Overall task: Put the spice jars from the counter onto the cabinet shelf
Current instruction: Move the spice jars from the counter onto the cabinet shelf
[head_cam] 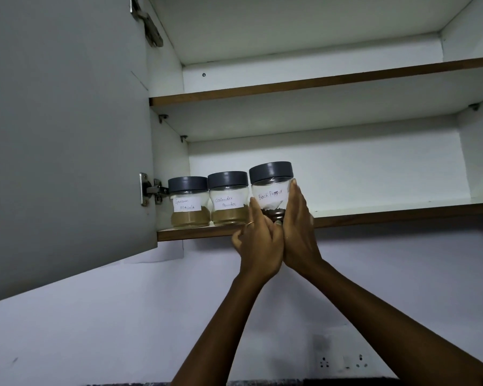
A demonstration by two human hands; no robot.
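Both my hands hold a clear jar labelled "Black Pepper" (271, 190) with a grey lid at the front edge of the lower cabinet shelf (388, 214). My left hand (258, 240) cups its left side and base; my right hand (297, 227) grips its right side. The jar's base is hidden by my fingers, so I cannot tell whether it rests on the shelf. Two more grey-lidded jars stand on the shelf to its left: one labelled garam masala (189, 203) at the far left and one labelled coriander powder (228, 199) beside it.
The grey cabinet door (64, 135) stands open on the left. An upper shelf (318, 83) sits above, with nothing visible on it. The lower shelf runs bare to the right of the jars. A wall socket plate (343, 362) is on the wall below.
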